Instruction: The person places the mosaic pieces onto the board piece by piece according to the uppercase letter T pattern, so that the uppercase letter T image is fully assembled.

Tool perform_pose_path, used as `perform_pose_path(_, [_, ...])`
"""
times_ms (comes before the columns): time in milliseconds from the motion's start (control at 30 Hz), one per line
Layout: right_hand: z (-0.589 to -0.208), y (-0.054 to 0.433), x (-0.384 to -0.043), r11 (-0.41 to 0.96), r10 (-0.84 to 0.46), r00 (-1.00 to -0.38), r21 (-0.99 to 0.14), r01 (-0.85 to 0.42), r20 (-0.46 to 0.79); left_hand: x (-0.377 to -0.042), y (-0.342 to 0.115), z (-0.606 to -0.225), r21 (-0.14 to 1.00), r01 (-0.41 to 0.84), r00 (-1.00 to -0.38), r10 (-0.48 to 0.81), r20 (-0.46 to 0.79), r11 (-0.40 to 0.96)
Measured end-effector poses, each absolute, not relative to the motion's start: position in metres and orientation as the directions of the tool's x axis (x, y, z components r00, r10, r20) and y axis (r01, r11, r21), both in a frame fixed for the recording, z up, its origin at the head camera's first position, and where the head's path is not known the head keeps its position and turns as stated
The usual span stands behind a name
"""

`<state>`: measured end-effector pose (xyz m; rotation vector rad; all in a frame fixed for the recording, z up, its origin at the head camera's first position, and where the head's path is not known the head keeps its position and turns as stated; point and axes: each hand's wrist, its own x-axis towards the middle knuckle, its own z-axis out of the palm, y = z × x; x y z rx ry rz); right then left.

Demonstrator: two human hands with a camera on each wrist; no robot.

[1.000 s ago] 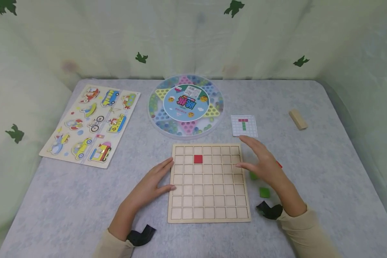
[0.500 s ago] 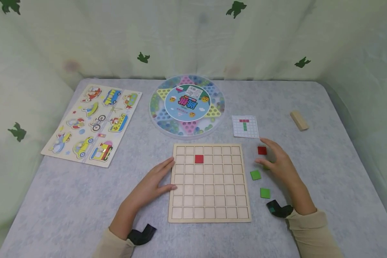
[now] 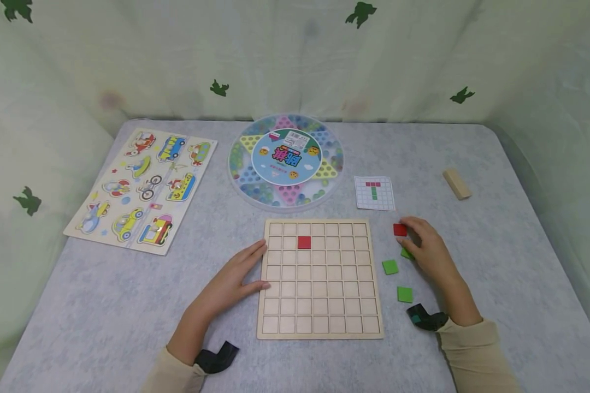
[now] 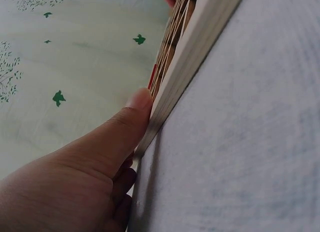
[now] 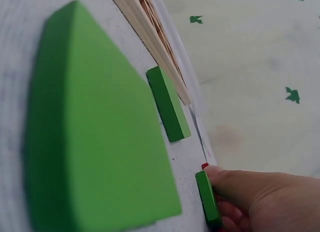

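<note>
A wooden grid board (image 3: 319,334) lies in front of me with one red tile (image 3: 304,242) in a square of its second row. My left hand (image 3: 231,281) rests against the board's left edge, its fingers extended and the thumb (image 4: 135,104) at the rim. To the right of the board, my right hand (image 3: 430,251) pinches another red tile (image 3: 400,230) between thumb and fingers. A green tile (image 3: 406,253) sits under that hand, partly hidden by it. Two more green tiles lie nearby, one close to the board (image 3: 390,267) and one lower (image 3: 405,295).
A card with a red and green T pattern (image 3: 375,193) lies behind the board's right corner. Farther back are a round marble game box (image 3: 285,196) and, at left, a vehicle picture puzzle (image 3: 142,191). A small wooden block (image 3: 456,184) is at the right.
My right hand has moved right from the board's edge to the loose red tile, and its thumb and fingers have closed on it. The left hand stays in place.
</note>
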<state>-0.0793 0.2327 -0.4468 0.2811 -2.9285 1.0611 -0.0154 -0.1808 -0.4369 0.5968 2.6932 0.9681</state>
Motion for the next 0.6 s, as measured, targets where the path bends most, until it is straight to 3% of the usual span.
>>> perform_pose_path(367, [-0.442,0.229,-0.077,0.765,-0.122,-0.99,-0.63,-0.135,0.064,-0.015,-0.181,-0.436,0.652,0.298,-0.895,0.441,-0.062,0.697])
perform_pose_path(467, [-0.434,0.224,-0.073,0.753,-0.153,-0.98,-0.628,-0.2,0.129,-0.015,-0.181,-0.436,0.65,0.299,-0.896,0.441,-0.062,0.699])
perform_pose_path(600, [-0.414,0.211,-0.067,0.693,-0.244,-0.924,-0.613,-0.38,0.296,-0.015,-0.181,-0.436,0.653,0.296,-0.897,0.438,-0.061,0.697])
